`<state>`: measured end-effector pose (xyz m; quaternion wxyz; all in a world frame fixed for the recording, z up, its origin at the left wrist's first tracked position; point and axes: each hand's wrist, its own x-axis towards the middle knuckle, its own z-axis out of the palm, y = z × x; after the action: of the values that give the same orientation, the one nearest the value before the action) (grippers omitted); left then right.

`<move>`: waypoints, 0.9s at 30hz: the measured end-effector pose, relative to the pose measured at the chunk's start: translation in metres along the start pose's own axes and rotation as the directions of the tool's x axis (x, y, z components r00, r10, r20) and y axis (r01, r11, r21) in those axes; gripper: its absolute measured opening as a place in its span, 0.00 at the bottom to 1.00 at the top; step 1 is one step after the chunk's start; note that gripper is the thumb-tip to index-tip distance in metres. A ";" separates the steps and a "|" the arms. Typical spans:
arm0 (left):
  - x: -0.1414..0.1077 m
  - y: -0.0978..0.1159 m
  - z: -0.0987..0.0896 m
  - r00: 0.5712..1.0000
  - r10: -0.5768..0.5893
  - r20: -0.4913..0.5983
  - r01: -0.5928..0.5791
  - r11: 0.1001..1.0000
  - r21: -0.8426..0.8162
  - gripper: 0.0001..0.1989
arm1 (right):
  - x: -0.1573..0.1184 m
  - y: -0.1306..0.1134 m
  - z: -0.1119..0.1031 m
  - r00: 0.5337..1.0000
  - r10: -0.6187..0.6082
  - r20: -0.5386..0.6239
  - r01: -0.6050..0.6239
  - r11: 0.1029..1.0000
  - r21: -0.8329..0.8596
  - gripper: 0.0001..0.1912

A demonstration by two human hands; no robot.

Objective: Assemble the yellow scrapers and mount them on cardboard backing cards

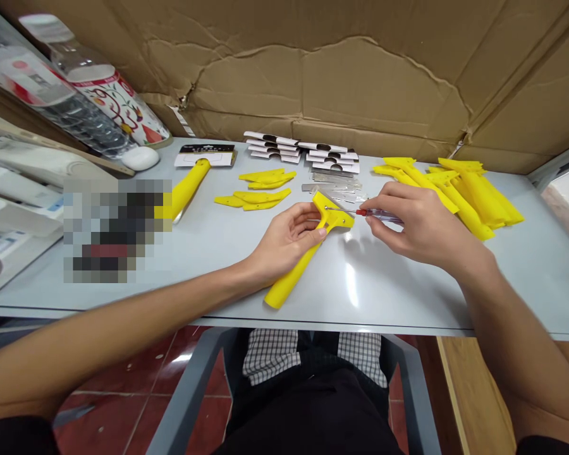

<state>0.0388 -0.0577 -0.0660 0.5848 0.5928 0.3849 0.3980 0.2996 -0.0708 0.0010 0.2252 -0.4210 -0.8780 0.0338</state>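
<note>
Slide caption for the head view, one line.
Left hand holds a yellow handle; right hand holds a screwdriver to one of its screws.

1. The left forearm (146, 319) is bare and reaches in from the lower left, slanting up toward the middle.
2. The left hand (289, 240) is closed in a grip, palm turned inward, thumb (315, 237) extended opposite the curled fingers (303, 212).
3. The right forearm (512, 322) angles up and leftward from the lower right.
4. The right hand (422, 221) pinches between thumb and index finger, knuckles uppermost, fingertips pointing toward the left hand.
</note>
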 end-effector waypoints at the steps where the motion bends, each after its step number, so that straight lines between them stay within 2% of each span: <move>1: 0.000 0.000 0.000 1.000 0.001 0.000 -0.001 1.000 0.000 0.18 | 0.000 0.000 0.000 1.000 -0.006 -0.011 0.006 1.000 0.000 0.12; 4: -0.001 -0.001 0.000 1.000 -0.001 -0.004 0.001 1.000 -0.009 0.18 | 0.000 -0.004 0.001 0.998 -0.009 -0.067 0.011 1.000 0.020 0.11; 8: 0.000 -0.002 0.000 1.000 0.005 -0.006 -0.005 1.000 -0.015 0.17 | 0.001 -0.012 -0.001 0.987 0.037 -0.156 -0.028 0.998 0.056 0.04; 13: 0.001 -0.003 0.001 1.000 0.013 0.011 -0.013 1.000 -0.012 0.18 | 0.002 -0.015 0.004 0.979 0.037 -0.201 -0.030 0.999 0.039 0.08; 16: 0.001 -0.004 0.000 1.000 0.009 0.017 -0.009 1.000 -0.001 0.19 | 0.001 -0.014 0.007 0.973 0.089 -0.213 -0.097 0.995 -0.028 0.12; 18: 0.001 -0.004 -0.001 1.000 0.011 0.016 -0.011 1.000 0.005 0.19 | 0.001 -0.014 0.005 0.975 0.108 -0.194 -0.117 0.993 -0.035 0.11; 21: 0.001 -0.003 -0.001 1.000 0.015 0.015 -0.015 1.000 0.004 0.18 | 0.001 -0.015 0.000 0.986 0.054 -0.156 -0.053 0.999 0.011 0.07; 24: 0.001 -0.003 -0.001 1.000 0.015 0.007 -0.015 1.000 0.001 0.17 | 0.001 -0.015 -0.002 0.992 0.000 -0.126 0.003 1.000 0.029 0.08; 27: 0.001 -0.002 0.000 1.000 0.017 0.010 -0.017 1.000 0.009 0.17 | 0.000 -0.013 -0.001 0.992 0.037 -0.120 -0.037 0.999 0.003 0.08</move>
<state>0.0389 -0.0566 -0.0681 0.5804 0.6008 0.3788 0.3983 0.2903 -0.0792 0.0049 0.2769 -0.4385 -0.8549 0.0129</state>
